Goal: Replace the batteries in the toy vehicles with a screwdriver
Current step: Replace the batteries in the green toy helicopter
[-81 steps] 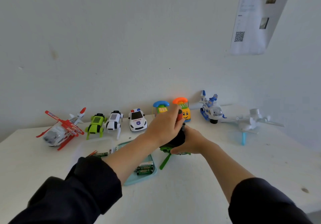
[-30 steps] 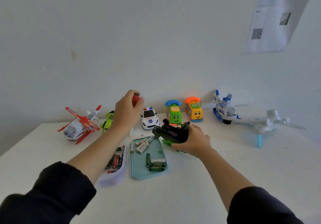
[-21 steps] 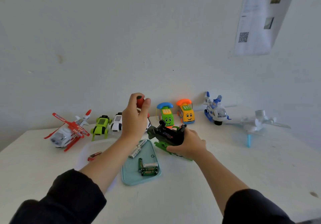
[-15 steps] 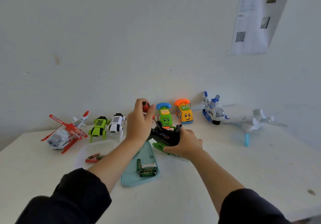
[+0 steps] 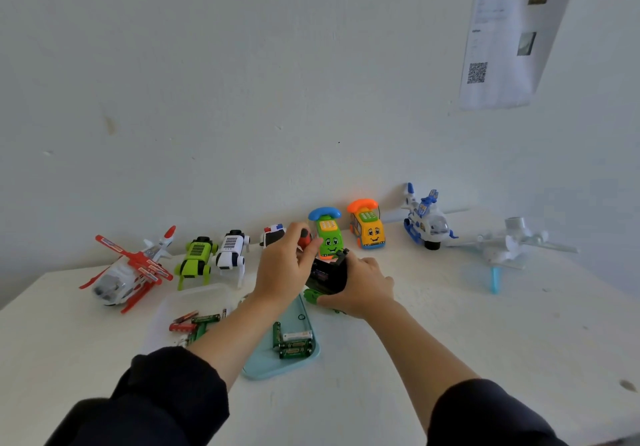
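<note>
My right hand (image 5: 360, 286) grips a black and green toy vehicle (image 5: 327, 277), turned over on the white table. My left hand (image 5: 282, 269) holds a red-handled screwdriver (image 5: 304, 238) upright, right above the toy; its tip is hidden behind my fingers. A light blue tray (image 5: 263, 366) in front of the toy carries a few green and white batteries (image 5: 292, 343). A clear tray (image 5: 166, 310) to its left holds several red and green batteries (image 5: 194, 324).
Along the wall stand a red helicopter (image 5: 130, 271), a green robot dog (image 5: 194, 258), a white robot dog (image 5: 230, 251), a police car (image 5: 272, 234), a green phone car (image 5: 329, 238), an orange phone car (image 5: 367, 229), a blue-white plane (image 5: 426, 222) and a pale plane (image 5: 505, 245).
My left hand has brought the screwdriver from high on the left back down to the toy. My right hand has kept its hold on the toy.
</note>
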Available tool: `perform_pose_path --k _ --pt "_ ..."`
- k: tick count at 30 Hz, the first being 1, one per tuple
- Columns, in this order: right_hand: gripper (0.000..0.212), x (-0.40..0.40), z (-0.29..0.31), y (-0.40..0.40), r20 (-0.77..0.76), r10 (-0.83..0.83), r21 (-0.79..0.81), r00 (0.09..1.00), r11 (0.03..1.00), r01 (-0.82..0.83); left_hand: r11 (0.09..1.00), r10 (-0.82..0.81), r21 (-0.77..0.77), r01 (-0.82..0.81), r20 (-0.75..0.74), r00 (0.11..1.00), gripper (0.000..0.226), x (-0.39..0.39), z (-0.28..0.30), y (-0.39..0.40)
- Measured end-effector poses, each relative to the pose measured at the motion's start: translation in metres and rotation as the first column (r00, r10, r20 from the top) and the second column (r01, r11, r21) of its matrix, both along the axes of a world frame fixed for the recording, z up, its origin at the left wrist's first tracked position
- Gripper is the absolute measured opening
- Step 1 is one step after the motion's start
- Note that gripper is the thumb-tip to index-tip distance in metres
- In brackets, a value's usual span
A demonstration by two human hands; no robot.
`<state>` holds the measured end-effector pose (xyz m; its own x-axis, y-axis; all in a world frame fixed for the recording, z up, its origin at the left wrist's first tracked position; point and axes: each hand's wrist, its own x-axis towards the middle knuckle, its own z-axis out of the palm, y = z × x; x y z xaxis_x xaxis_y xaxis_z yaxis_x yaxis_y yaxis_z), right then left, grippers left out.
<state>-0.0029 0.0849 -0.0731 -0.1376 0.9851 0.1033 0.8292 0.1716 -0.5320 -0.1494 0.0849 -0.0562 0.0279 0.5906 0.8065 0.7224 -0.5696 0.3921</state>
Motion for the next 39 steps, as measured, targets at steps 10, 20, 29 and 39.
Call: perform_pose_path --k 10,20,29,39 --pt "0.063 0.001 0.004 0.001 0.029 0.020 -0.035 0.999 0.999 -0.019 0.956 0.155 -0.293 -0.019 0.448 0.881 0.014 -0.022 0.002 0.015" --pt "0.063 0.009 0.007 -0.005 0.054 0.024 -0.058 0.998 0.998 -0.021 0.898 0.237 -0.388 0.208 0.824 0.515 0.025 -0.029 0.013 0.012" --pt "0.071 0.022 -0.001 -0.008 0.029 0.000 -0.067 1.000 0.998 0.002 0.916 0.157 -0.345 0.204 0.777 0.609 0.021 0.000 0.035 -0.001" --pt "0.075 0.028 -0.008 -0.009 0.029 0.002 -0.054 1.000 0.999 -0.001 0.973 -0.025 -0.225 -0.051 -0.325 0.945 0.015 0.011 0.056 -0.004"
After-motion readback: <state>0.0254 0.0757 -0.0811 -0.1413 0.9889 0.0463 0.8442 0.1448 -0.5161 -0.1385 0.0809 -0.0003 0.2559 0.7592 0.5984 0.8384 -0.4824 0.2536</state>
